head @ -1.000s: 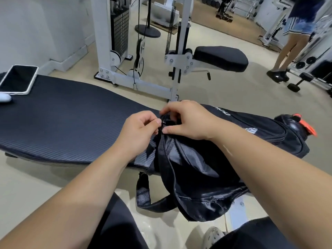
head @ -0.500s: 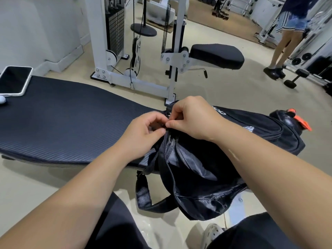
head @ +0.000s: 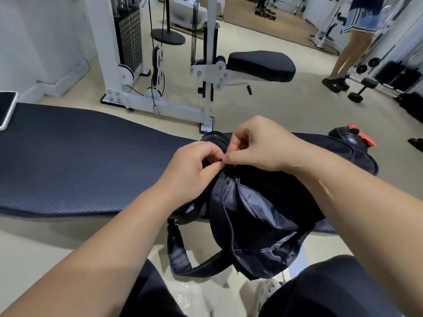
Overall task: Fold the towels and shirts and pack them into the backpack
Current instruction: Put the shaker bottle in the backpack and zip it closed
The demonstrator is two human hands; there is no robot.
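A black backpack (head: pixel 258 216) lies on its side across the right end of a dark padded bench (head: pixel 80 161). Its top flap and a mesh shoulder strap (head: pixel 180 255) hang over the bench's near edge. My left hand (head: pixel 192 172) and my right hand (head: pixel 258 147) meet at the top of the backpack. Both pinch the fabric and zipper ends where the zipper line begins. The zipper pulls are hidden under my fingertips. No towels or shirts show; what is inside the backpack is hidden.
A phone (head: pixel 5 108) lies at the bench's far left edge. A white cable weight machine (head: pixel 160 65) with a black seat pad (head: pixel 261 65) stands behind the bench. A person (head: pixel 352 42) stands at the back right near a dumbbell (head: pixel 362 89). My knees are below.
Both hands have stayed pinched at the backpack's zipper top, shifting only slightly. The view has drifted to the right, so the phone sits nearer the left edge.
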